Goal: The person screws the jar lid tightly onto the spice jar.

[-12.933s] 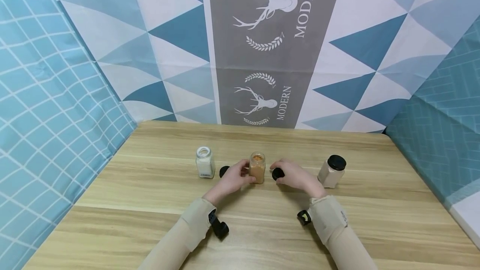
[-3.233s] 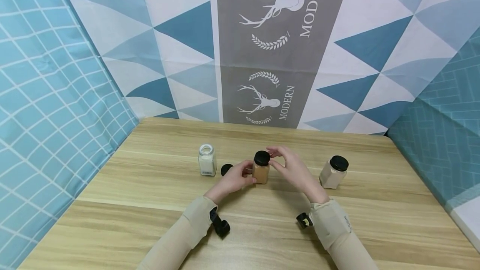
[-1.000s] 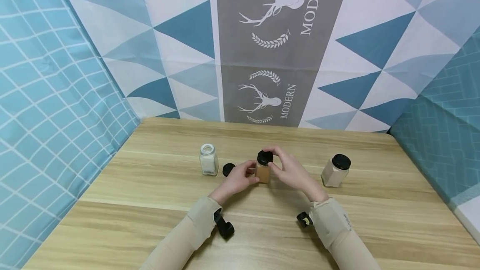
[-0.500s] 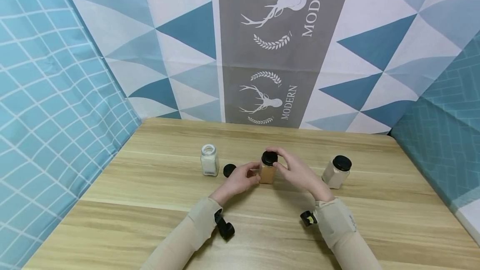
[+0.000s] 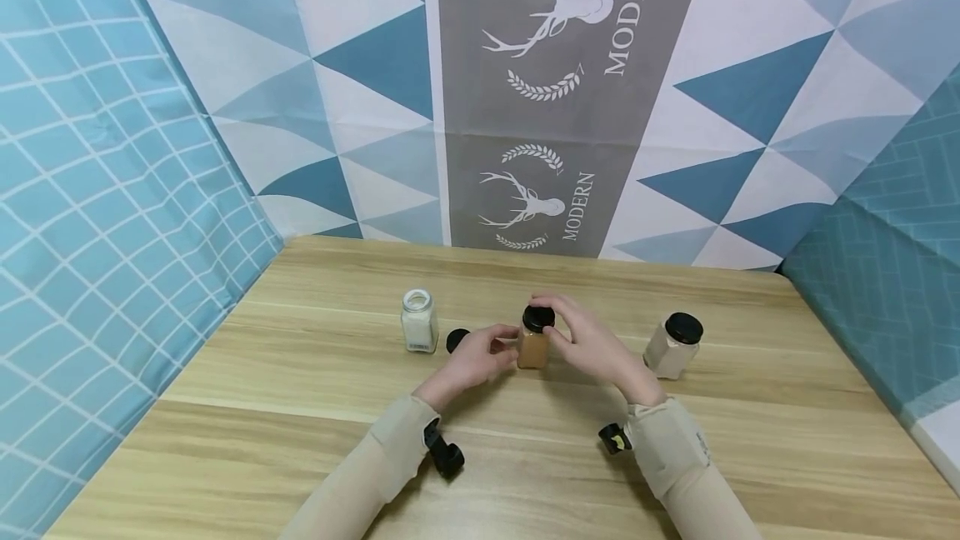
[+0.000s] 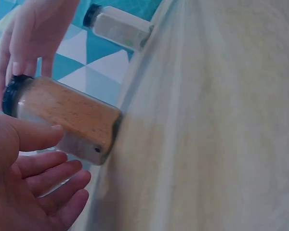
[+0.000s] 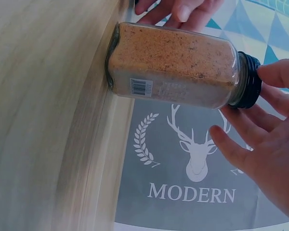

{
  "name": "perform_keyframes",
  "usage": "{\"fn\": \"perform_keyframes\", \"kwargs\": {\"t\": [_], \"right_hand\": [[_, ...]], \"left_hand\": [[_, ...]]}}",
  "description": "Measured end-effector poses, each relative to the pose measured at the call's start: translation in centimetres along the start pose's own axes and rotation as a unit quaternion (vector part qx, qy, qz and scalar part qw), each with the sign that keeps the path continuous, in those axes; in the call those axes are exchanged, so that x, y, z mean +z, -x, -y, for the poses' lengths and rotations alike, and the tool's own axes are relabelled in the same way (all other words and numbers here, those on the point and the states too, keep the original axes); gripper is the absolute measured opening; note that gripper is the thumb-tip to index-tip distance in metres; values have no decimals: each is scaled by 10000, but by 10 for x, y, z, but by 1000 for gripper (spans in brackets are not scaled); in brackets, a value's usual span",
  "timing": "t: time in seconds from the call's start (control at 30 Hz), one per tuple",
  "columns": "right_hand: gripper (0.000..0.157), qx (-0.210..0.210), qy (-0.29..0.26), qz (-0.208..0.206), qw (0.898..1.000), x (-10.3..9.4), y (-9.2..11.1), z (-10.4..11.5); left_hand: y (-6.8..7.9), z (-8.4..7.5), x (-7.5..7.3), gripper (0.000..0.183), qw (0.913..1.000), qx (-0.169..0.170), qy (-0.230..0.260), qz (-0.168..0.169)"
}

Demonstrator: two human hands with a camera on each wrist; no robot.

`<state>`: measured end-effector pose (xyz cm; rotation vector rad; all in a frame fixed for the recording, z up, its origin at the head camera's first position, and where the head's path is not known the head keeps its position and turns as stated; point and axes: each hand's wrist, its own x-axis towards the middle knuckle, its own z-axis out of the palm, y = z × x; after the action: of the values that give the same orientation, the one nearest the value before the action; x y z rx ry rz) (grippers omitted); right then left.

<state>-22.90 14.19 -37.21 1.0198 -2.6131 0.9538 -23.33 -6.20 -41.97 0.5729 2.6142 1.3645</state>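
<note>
A square glass jar of orange-brown seasoning [image 5: 533, 352] stands upright on the table, its black lid [image 5: 538, 317] on top. My right hand [image 5: 592, 352] holds the lid between thumb and fingers, which the right wrist view shows at the lid's edge [image 7: 250, 79]. On the jar's left side is my left hand [image 5: 474, 361]. Its fingers are loosely bent and look slightly apart from the glass in the left wrist view, with the thumb close to the jar [image 6: 72, 108]. Beside the left hand lies another black lid [image 5: 456, 340], partly hidden by it.
An uncapped jar of white powder [image 5: 419, 330] stands to the left. At the right, behind my right forearm, is a capped jar of pale powder [image 5: 672, 347]. The wooden table [image 5: 525, 473] meets patterned cloth walls at the back and sides.
Earlier the seasoning jar was uncapped and my right hand held its lid at the table; now the lid is on the jar. My left hand has loosened from the jar's side.
</note>
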Motion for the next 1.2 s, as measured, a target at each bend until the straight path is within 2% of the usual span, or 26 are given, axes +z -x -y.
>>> {"fn": "perform_keyframes", "kwargs": {"t": [0.17, 0.3, 0.53, 0.67, 0.8, 0.87, 1.0, 1.2], "right_hand": [[35, 107, 26, -170, 9998, 0, 1, 3], [35, 10, 94, -436, 9990, 0, -1, 8], [29, -250, 171, -741, 9968, -2, -3, 17], [28, -483, 234, -844, 9950, 0, -4, 20], [28, -684, 342, -887, 9931, 5, -6, 23], [27, -780, 392, -907, 9921, 7, -8, 25], [28, -1003, 397, -880, 9903, 13, -13, 33], [26, -1007, 133, -562, 9932, 26, -18, 48]], "left_hand": [[2, -4, -4, 32, 9998, -138, 124, -105], [6, -6, -7, 29, 9996, -160, 218, -71], [27, -6, -24, 30, 9970, -41, 695, 325], [39, -2, -36, 30, 9964, -97, 709, 462], [46, 6, -49, 28, 9945, -98, 707, 764], [48, 11, -55, 28, 9916, -61, 814, 1003], [53, 22, -69, 31, 9851, -205, 1032, 1360], [61, 36, -88, 34, 9845, -426, 891, 1448]]}}
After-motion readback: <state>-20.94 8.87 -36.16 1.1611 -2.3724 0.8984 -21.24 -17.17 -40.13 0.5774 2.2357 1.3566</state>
